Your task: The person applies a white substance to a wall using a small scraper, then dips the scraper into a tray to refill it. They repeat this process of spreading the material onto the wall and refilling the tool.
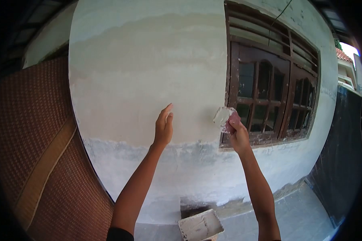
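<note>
My right hand grips a dark red putty scraper, its outer face thickly smeared with wet white putty. The scraper is held up in front of the wall beside the lower left of the window frame. To the left, my left hand is raised with fingers stretched upward and nothing in it. Behind it stands the plastered wall, beige and patchy above and whiter along the lower band. Low down between my arms, a putty-crusted rectangular tub contains pale putty.
A brown wooden window with glass panes and white spatters fills the wall's right part. Woven brown matting borders the left side. Grey floor runs along the wall's foot, and a dark panel stands at the right.
</note>
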`<action>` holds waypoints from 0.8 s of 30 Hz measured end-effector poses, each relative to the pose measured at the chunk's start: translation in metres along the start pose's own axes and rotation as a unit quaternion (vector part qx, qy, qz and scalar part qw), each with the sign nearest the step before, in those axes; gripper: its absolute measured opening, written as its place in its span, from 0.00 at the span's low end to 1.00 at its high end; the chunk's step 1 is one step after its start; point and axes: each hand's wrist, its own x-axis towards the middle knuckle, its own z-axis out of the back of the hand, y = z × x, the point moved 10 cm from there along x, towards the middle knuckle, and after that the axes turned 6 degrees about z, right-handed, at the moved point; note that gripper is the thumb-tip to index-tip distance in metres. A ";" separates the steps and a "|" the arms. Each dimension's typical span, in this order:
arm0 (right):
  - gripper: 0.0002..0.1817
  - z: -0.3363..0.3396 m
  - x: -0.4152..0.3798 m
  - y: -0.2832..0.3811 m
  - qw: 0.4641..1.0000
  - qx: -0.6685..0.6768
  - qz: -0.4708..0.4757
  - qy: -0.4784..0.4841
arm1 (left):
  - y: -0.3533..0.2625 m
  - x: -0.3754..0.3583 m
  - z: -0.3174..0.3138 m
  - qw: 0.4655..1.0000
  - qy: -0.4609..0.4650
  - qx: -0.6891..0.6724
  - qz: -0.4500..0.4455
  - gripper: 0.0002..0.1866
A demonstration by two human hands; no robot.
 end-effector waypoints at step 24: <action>0.24 -0.126 0.128 0.066 0.512 -0.599 0.603 0.127 | 0.002 0.124 -0.066 0.976 -0.045 0.204 -0.068 0.26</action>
